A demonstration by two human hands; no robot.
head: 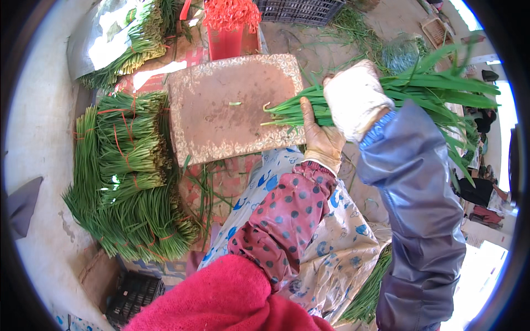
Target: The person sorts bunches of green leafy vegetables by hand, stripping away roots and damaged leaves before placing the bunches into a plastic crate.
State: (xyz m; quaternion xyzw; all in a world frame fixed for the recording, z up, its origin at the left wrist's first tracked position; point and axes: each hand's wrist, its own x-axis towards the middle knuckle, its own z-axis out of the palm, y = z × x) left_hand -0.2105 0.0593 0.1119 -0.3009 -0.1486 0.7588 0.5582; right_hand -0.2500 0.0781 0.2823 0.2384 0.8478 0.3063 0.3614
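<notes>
A loose bunch of long, flat green leaves (434,89), which look like garlic chives, lies sideways across my hands. My right hand (358,99), in a white glove, is closed around its middle from above. Just to the left, my left hand (323,138), in a thin yellowish glove, holds the bunch near its stem ends, with one finger across the stalks. Those stem ends reach over the right edge of a worn brown board (223,103) with a patterned border. A small cut piece of stalk (235,103) lies on the board.
Several tied chive bundles (132,173) are stacked left of the board, and more (145,49) lie beyond. A red container (225,43) of red ties stands behind it, near a dark plastic crate (296,10). Loose greens (366,310) lie at my lower right. Another person (476,192) is at far right.
</notes>
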